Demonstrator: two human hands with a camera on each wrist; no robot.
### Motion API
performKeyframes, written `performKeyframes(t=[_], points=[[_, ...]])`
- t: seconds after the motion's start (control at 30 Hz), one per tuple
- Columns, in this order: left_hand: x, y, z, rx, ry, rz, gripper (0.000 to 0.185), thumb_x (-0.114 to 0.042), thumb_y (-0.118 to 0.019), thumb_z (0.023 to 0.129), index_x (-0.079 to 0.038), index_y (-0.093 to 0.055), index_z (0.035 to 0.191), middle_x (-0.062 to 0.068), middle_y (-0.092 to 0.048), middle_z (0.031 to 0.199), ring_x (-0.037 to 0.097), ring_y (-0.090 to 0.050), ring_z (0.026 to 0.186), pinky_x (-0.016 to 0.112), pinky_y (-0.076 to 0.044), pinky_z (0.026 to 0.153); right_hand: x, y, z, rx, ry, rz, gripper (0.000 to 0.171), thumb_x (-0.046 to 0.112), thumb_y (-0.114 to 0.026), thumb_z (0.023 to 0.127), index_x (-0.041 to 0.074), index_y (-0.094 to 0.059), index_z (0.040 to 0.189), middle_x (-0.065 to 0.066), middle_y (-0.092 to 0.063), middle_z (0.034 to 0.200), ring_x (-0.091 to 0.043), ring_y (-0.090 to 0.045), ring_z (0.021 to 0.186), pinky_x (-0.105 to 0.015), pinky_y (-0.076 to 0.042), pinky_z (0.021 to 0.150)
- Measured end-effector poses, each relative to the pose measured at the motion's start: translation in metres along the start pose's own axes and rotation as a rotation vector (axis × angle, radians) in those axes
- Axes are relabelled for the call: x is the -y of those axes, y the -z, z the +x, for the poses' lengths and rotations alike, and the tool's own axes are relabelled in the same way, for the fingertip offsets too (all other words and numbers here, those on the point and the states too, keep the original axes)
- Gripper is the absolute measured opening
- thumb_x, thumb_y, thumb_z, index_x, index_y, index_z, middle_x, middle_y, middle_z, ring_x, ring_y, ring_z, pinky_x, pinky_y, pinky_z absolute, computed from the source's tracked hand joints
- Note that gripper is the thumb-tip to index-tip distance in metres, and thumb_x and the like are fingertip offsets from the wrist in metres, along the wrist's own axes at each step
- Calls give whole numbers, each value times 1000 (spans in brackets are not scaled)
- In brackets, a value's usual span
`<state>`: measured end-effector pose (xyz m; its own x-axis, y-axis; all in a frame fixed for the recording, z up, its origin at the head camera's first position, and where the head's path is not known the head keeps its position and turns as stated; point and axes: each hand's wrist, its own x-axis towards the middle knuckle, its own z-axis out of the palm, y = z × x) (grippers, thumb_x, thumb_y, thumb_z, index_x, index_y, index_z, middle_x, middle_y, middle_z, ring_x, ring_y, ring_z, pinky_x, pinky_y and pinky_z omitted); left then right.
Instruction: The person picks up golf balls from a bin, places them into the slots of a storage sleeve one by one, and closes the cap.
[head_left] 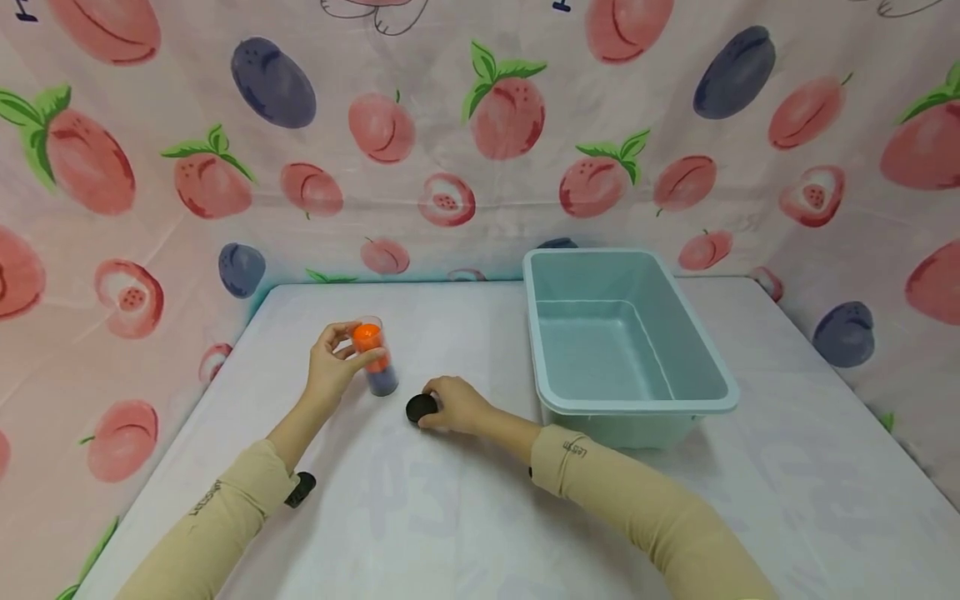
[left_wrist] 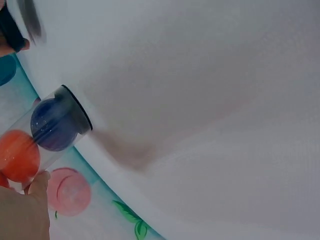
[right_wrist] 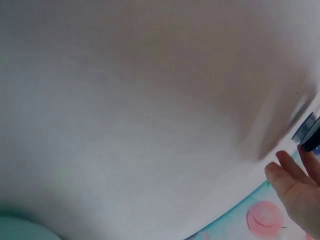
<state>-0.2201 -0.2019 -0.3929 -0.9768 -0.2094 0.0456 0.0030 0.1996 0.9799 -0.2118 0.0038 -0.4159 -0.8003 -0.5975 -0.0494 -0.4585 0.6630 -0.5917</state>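
A clear plastic tube (head_left: 379,367) stands on the white table (head_left: 465,517), left of centre. It holds an orange ball (head_left: 367,335) at the top and a dark blue ball (head_left: 384,382) at the bottom. My left hand (head_left: 351,353) grips the tube near its open top. The left wrist view shows the tube (left_wrist: 47,135) with its black base on the table and my thumb (left_wrist: 35,182) against it. Just to the right lies a black round lid (head_left: 420,407). My right hand (head_left: 438,406) rests over the lid and its fingers pinch the edge. In the right wrist view its fingertips (right_wrist: 287,165) reach the lid (right_wrist: 307,131).
A pale teal plastic bin (head_left: 701,350) with nothing in it stands at the right of the table, close to my right forearm. A cloth printed with peaches and plums hangs behind and at both sides. Bare tabletop lies in front of my arms.
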Motion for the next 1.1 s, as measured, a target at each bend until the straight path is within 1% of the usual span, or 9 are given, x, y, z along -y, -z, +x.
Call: performKeyframes(t=[0.23, 0.3, 0.37, 0.47, 0.6, 0.67, 0.8, 0.9, 1.1], points=[[6, 1, -1, -18, -7, -17, 39, -7, -75, 79, -14, -47, 107, -6, -46, 114, -2, -56, 86, 7, -49, 73, 8, 7, 5, -55, 12, 73, 43, 16, -77, 77, -3, -64, 113, -13, -68, 110, -24, -62, 104, -33, -50, 91], [6, 2, -1, -18, -20, -14, 38, -7, -74, 79, -14, -47, 105, -6, -46, 112, -2, -56, 86, 7, -49, 74, 10, 9, 6, -70, 30, 99, 41, 15, -77, 77, -3, -65, 111, -12, -69, 103, -22, -62, 94, -28, -50, 82], [6, 1, -1, -17, -35, -11, 38, -6, -74, 80, -12, -46, 105, -6, -45, 111, -1, -56, 85, 7, -49, 74, 12, 10, 7, -90, 51, 128, 37, 13, -77, 76, -2, -66, 108, -10, -69, 96, -19, -59, 85, -22, -46, 73], [5, 1, 0, -17, -47, -6, 37, -3, -73, 80, -10, -45, 104, -6, -44, 109, -2, -56, 83, 7, -49, 74, 13, 11, 8, -126, 80, 202, 34, 8, -76, 75, -3, -66, 106, -11, -67, 89, -17, -55, 77, -16, -41, 66], [4, 2, 0, -14, -44, 6, 37, -2, -72, 80, -7, -44, 103, -4, -44, 109, -3, -56, 81, 6, -49, 73, 14, 11, 8, -168, 69, 333, 36, 4, -76, 75, -5, -63, 108, -15, -66, 91, -16, -58, 77, -13, -45, 66], [4, 2, 0, -12, -38, 9, 38, -1, -72, 80, -7, -44, 103, -4, -45, 109, -3, -56, 81, 6, -48, 73, 14, 11, 7, -179, 47, 403, 38, 2, -76, 74, -7, -62, 109, -17, -66, 94, -18, -60, 79, -14, -49, 69], [5, 1, 0, -8, -24, 10, 38, -2, -73, 79, -9, -44, 102, -3, -45, 109, -4, -56, 82, 6, -48, 74, 15, 8, 6, -191, 8, 522, 41, 1, -76, 74, -8, -60, 110, -21, -66, 103, -25, -66, 91, -20, -54, 78], [5, 0, 0, -6, -21, 13, 38, -2, -74, 79, -8, -44, 102, -2, -45, 110, -3, -56, 83, 6, -48, 75, 17, 7, 7, -219, -3, 560, 43, 0, -76, 74, -7, -59, 112, -21, -67, 103, -28, -67, 96, -24, -55, 82], [4, -1, -2, -6, -23, 14, 39, -2, -74, 79, -7, -43, 103, -2, -45, 109, -3, -55, 84, 5, -48, 76, 22, 9, 8, -322, 6, 617, 45, -3, -76, 72, -5, -58, 114, -21, -66, 91, -25, -67, 84, -24, -56, 78]])
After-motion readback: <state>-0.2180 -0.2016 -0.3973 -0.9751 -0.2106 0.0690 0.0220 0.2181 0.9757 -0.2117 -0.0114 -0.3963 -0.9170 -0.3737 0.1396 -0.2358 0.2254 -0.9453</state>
